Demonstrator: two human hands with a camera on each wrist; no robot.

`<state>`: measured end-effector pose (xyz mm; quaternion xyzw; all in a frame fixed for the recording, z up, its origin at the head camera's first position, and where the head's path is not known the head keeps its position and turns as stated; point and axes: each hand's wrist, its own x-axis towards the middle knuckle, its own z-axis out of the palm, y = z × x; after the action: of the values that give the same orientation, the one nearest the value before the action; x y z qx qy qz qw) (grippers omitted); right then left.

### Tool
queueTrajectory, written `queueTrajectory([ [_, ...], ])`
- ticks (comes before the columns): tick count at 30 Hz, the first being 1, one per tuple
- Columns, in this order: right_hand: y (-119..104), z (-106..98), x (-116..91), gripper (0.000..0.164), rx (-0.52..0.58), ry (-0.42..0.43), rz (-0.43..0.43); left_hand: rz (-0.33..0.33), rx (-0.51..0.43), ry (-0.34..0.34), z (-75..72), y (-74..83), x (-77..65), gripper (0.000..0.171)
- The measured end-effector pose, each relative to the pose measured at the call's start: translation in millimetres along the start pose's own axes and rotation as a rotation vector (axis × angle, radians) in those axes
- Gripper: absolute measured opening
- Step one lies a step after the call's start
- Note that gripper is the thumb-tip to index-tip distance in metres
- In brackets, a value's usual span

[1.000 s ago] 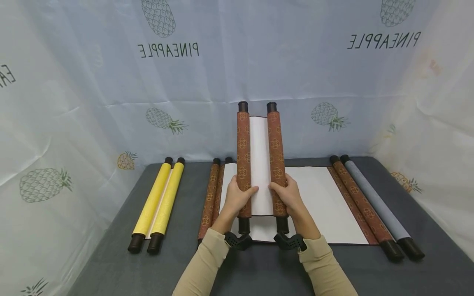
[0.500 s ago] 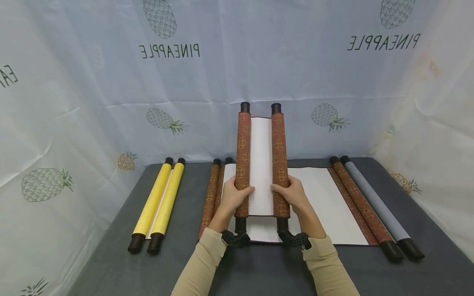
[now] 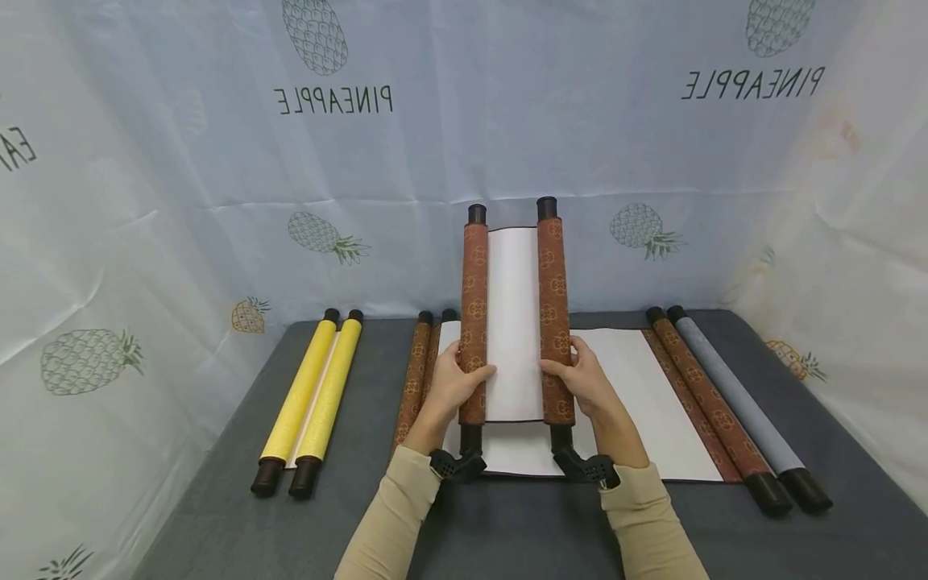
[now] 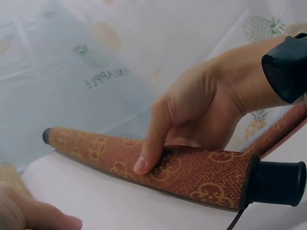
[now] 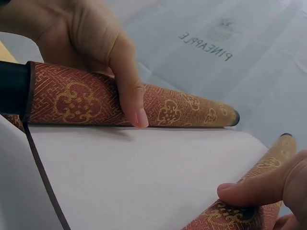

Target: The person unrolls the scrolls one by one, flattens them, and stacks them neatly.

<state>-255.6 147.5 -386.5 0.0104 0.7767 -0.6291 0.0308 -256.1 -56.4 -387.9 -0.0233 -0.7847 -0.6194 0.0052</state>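
Observation:
Raised above the table is a scroll [image 3: 513, 322] with two brown-red, gold-patterned rolls and a white strip of paper showing between them. My left hand [image 3: 457, 379] grips its left roll [image 4: 206, 172] near the lower end, thumb across the front and fingers behind. The right roll [image 5: 76, 98] is held the same way in my right hand [image 3: 583, 377]. Black knobs cap the ends of both rolls. Behind and below, another scroll [image 3: 631, 395] lies spread on the table, white paper showing, partly hidden by the raised one and my arms.
On the dark grey table [image 3: 232, 532], a yellow scroll [image 3: 329, 395] lies rolled from both ends at the left. A grey roll [image 3: 739, 395] lies along the right, against the spread scroll's brown roll [image 3: 706, 391]. A pineapple-printed curtain [image 3: 464, 121] hangs behind and at both sides.
The two rolls of the raised scroll have moved apart, mostly the right one going right with my right hand. The white strip between them is wider.

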Motion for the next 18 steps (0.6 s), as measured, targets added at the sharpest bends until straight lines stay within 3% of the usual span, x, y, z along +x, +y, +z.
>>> queueTrajectory([
  [7,-3.4,2.2,0.6,0.065,0.077,-0.004,0.049,-0.074,-0.077,-0.09,3.3,1.9,0.8,0.07],
  [12,-5.4,9.1,0.1,0.056,0.154,0.053,0.058,-0.077,-0.145,-0.074,3.8,2.8,1.7,0.072],
  [18,-5.4,14.5,-2.6,0.048,0.147,0.136,0.063,-0.063,-0.138,-0.034,5.4,2.9,2.1,0.069],
])
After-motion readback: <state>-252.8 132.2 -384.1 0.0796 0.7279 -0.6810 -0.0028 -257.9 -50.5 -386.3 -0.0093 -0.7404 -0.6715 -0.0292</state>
